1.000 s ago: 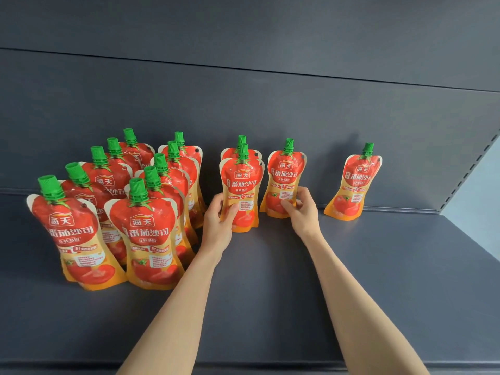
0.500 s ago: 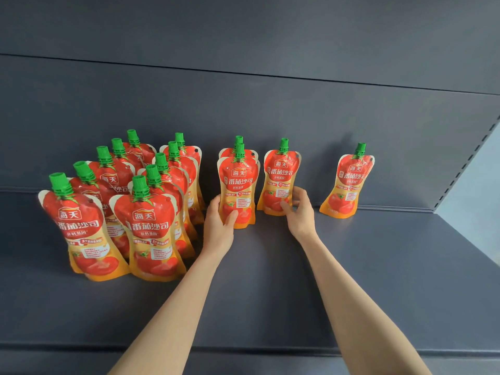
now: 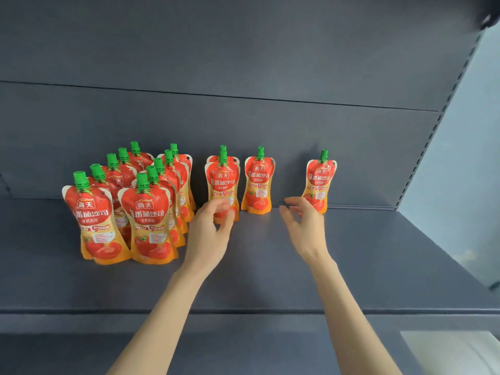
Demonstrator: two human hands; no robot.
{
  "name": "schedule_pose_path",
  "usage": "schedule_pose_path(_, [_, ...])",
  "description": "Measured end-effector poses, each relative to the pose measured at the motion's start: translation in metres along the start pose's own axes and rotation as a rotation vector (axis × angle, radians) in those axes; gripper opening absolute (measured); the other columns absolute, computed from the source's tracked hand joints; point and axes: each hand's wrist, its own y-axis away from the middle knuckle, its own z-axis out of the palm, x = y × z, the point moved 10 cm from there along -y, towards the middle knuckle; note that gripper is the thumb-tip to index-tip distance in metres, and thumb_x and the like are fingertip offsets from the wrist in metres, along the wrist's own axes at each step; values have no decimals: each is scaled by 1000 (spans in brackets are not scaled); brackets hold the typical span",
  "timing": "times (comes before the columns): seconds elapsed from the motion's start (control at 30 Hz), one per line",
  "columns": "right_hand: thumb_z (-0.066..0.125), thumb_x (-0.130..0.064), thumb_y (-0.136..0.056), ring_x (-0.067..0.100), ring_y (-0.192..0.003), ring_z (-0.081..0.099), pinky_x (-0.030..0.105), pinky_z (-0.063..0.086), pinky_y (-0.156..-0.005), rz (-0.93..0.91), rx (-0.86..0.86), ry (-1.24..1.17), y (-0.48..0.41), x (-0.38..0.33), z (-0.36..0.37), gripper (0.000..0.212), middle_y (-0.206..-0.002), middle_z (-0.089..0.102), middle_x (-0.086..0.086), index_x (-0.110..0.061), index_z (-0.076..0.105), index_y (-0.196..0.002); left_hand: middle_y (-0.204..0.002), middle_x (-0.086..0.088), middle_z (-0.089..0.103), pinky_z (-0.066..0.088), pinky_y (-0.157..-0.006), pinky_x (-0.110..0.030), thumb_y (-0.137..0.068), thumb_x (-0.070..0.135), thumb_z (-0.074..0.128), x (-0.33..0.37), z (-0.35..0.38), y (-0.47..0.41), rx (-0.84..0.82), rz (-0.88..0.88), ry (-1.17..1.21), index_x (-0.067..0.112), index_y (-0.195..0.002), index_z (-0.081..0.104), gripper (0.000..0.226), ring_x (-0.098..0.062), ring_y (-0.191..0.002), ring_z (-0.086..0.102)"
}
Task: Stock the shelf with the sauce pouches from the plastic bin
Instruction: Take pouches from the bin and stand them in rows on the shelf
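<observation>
Red and orange sauce pouches with green caps stand upright on a dark grey shelf (image 3: 270, 266). Several form a tight cluster (image 3: 146, 209) at the left. Two pouches (image 3: 223, 180) stand one behind the other at the middle, a single pouch (image 3: 258, 182) just right of them, and another pouch (image 3: 320, 180) farther right by the back wall. My left hand (image 3: 208, 231) hovers blurred in front of the middle pair, fingers loosely curled, holding nothing. My right hand (image 3: 305, 226) is open between the two right pouches, clear of both. The plastic bin is out of view.
The shelf's back panel (image 3: 243, 136) rises right behind the pouches. A slotted upright (image 3: 427, 147) bounds the shelf on the right. The shelf's front lip (image 3: 81, 312) runs across below my forearms. A pale surface (image 3: 454, 347) shows at the bottom right.
Both hands have let go of the pouches they held and drawn back. My right hand has moved right, away from the single pouch. The camera has tilted up a little.
</observation>
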Motion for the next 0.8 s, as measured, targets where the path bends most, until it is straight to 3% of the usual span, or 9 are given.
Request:
schedule_pose_path(0.3, [61,-17,-90,2,-92,62,6,43,-72,119,74,-10,162,23,-77,10,-94,67,-9,-21,65,-98,-95,16,66,39,-82,-2,-90,21,58,45,21,140,-208,-10,115,26,-105,60,17,6,-96,58])
schedule_pose_path(0.57, [61,-25,-89,16,-89,66,24,52,-73,393,95,69,306,97,-141,12,-97,69,-4,-21,63,-101,-88,12,67,40,-77,-2,-89,13,60,42,85,283,-453,-161,184,21,-100,62,14,7,-89,59])
schedule_pose_path(0.63, [62,-25,-89,12,-88,66,32,53,-79,437,139,121,333,111,-165,16,-97,70,-6,-16,65,-102,-88,14,66,40,-74,-1,-89,15,60,45,106,312,-531,-201,200,25,-97,61,13,7,-88,59])
schedule_pose_path(0.8, [58,-20,-92,-5,-87,60,25,52,-81,550,186,207,387,145,-221,15,-94,64,-18,-21,64,-105,-88,18,64,39,-70,0,-89,14,59,60,162,376,-686,-266,227,24,-97,60,13,11,-85,58])
